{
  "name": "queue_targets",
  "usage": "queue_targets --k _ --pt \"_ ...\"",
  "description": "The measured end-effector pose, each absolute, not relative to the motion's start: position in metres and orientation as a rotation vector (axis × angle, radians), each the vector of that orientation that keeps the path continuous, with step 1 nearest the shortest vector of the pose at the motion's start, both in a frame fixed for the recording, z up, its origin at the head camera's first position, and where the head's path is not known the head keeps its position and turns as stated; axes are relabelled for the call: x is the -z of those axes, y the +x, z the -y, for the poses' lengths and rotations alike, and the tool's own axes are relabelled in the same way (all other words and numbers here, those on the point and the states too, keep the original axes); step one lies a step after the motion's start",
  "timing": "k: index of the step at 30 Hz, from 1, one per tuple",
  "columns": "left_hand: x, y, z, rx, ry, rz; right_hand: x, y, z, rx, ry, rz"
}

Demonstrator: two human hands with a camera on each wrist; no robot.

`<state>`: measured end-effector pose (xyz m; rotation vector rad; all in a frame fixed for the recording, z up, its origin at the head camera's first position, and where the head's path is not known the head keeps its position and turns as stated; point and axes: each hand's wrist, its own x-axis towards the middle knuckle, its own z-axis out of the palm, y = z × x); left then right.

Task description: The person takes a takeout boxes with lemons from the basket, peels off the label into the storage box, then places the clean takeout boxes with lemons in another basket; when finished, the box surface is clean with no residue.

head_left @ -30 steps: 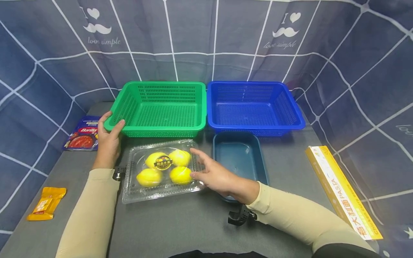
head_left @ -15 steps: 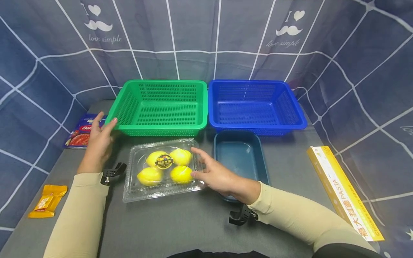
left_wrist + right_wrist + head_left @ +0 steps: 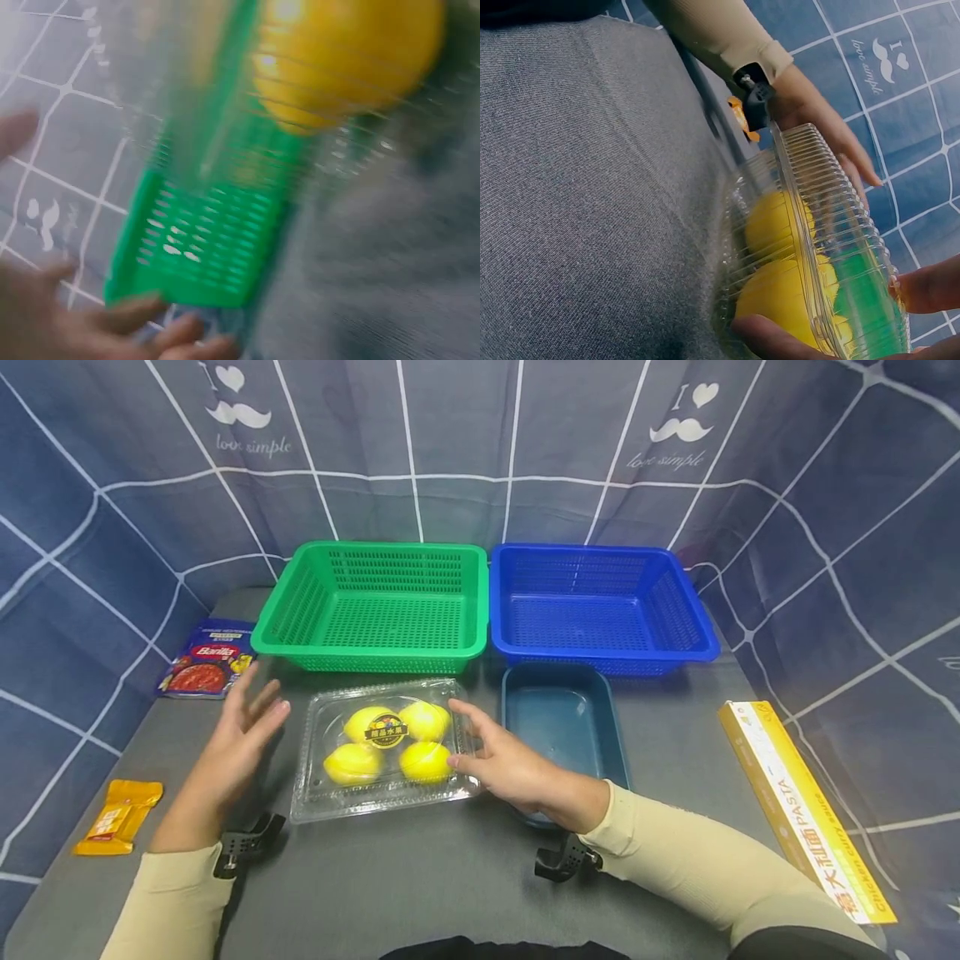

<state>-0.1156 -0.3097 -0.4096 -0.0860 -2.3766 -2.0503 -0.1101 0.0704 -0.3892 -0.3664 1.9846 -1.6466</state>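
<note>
We've got a clear plastic clamshell point(image 3: 390, 795) of lemons point(image 3: 424, 762) just in front of the green basket point(image 3: 375, 661); right hand point(image 3: 517, 768) grips its right end, left hand point(image 3: 236, 743) spread, holding nothing. We'd guess moderate weight, slick, flexy walls; best held by both ends.

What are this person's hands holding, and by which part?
The right hand grips the clear plastic fruit box by its right end. The left hand, beside the box's left end, holds nothing.
</note>
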Motion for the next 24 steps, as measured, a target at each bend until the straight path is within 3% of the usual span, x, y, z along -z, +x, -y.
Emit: queue_targets --k 4,9,24 --pt "0.423 -0.111 0.309 1.860 -0.444 2.644 0.389 -0.112 -0.071 1.653 -0.378 -1.987" --pt "0.433 -0.110 0.307 1.879 -0.664 2.619 0.389 -0.112 -0.070 1.644 -0.364 -1.983" --pt "0.452 -0.103 0.293 2.015 -0.625 2.466 0.389 -0.108 -0.069 1.645 -0.356 -1.994"
